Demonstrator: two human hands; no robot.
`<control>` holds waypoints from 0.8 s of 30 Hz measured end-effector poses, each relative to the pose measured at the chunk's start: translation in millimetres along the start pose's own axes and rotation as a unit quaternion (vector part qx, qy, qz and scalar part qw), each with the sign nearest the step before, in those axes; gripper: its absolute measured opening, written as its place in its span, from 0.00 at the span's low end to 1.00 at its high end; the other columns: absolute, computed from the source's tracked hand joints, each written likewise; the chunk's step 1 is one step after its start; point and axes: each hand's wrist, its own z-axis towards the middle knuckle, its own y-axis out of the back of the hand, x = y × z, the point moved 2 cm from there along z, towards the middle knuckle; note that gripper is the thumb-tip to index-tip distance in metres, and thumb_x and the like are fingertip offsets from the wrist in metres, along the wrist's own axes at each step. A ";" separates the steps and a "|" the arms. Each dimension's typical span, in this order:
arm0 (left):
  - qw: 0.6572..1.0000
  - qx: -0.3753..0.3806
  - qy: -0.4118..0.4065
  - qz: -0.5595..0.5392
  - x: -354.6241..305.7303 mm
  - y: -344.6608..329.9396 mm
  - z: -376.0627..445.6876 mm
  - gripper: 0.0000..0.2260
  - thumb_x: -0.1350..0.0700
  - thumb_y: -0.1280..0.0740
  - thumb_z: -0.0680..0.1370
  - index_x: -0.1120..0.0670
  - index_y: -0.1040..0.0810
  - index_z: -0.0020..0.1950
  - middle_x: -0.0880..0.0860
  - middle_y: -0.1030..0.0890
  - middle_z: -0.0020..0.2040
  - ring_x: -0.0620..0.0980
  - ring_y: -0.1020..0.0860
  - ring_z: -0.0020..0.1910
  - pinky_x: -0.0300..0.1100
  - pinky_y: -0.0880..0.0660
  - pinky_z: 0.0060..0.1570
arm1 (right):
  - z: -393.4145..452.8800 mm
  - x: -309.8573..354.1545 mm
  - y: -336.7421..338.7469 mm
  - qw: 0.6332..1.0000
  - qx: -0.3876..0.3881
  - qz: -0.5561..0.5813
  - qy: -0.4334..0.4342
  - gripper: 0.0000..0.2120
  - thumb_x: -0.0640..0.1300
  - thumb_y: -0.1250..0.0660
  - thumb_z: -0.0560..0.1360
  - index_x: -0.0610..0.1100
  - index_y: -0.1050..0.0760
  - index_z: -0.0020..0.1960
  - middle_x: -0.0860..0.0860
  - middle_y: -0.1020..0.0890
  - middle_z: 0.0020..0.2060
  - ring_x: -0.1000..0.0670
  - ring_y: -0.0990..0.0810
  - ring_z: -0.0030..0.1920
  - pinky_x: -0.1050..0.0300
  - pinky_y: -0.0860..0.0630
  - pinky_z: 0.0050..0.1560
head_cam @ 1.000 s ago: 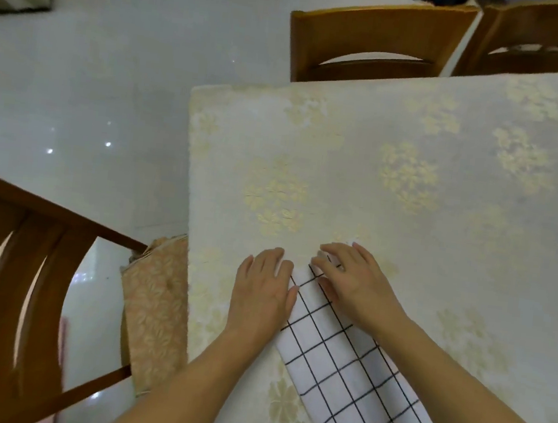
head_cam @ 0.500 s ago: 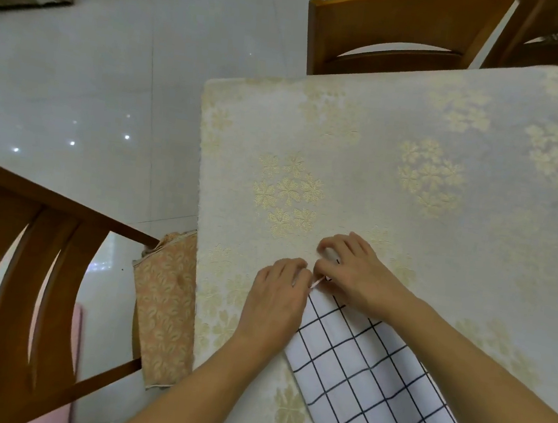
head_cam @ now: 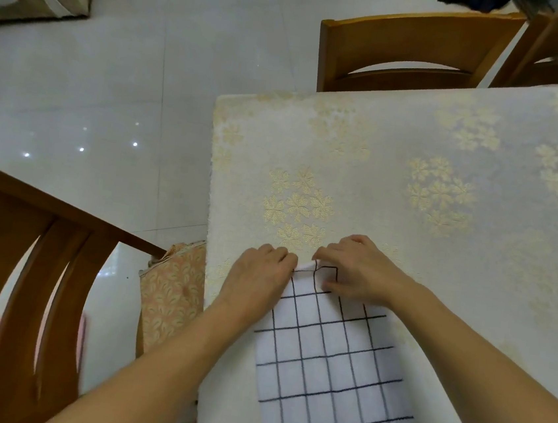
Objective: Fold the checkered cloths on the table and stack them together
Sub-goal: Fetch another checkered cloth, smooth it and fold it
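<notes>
Cloth (head_cam: 329, 371) squarer now, hands (head_cam: 302, 272) bunched.

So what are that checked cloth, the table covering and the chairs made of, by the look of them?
The checkered cloth looks like soft matte fabric, perhaps fleece or cotton: it bends under the hands and shows no shine. The table covering seems a woven or embossed textile, cream with gold flowers that glint faintly. The chairs look like varnished wood, orange-brown with a smooth sheen.

The checkered cloth (head_cam: 329, 371) is laid on the table (head_cam: 412, 177) near its left edge. Its far end is flanked by the left hand (head_cam: 257, 274) and right hand (head_cam: 357, 271). One chair (head_cam: 23, 270) is placed left of the table, two chairs (head_cam: 415, 46) behind it.
</notes>
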 end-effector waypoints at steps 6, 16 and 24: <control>0.990 0.121 -0.052 -0.056 38.1 11.9 2.0 0.19 0.48 0.30 0.77 0.52 0.27 0.66 0.50 0.23 0.59 0.52 0.27 0.55 0.46 0.28 0.49 | 17.3 -11.1 2.2 0.997 0.019 0.055 -0.040 0.07 0.52 0.33 0.75 0.54 0.27 0.52 0.56 0.19 0.42 0.50 0.24 0.46 0.55 0.39 0.63; 0.988 0.129 -0.038 -0.075 37.7 15.7 2.6 0.20 0.55 0.32 0.78 0.50 0.28 0.70 0.49 0.25 0.62 0.52 0.27 0.57 0.46 0.28 0.52 | 8.9 -7.8 5.6 0.999 -0.014 0.022 -0.024 0.09 0.51 0.32 0.76 0.52 0.20 0.55 0.55 0.19 0.46 0.48 0.22 0.48 0.58 0.33 0.48; 0.993 0.093 -0.015 -0.077 20.3 15.8 4.0 0.13 0.56 0.35 0.80 0.51 0.23 0.64 0.49 0.22 0.59 0.53 0.25 0.54 0.46 0.25 0.43 | -20.5 11.0 0.2 0.996 -0.074 -0.037 0.035 0.14 0.44 0.24 0.69 0.55 0.17 0.54 0.56 0.17 0.46 0.49 0.20 0.41 0.58 0.28 0.28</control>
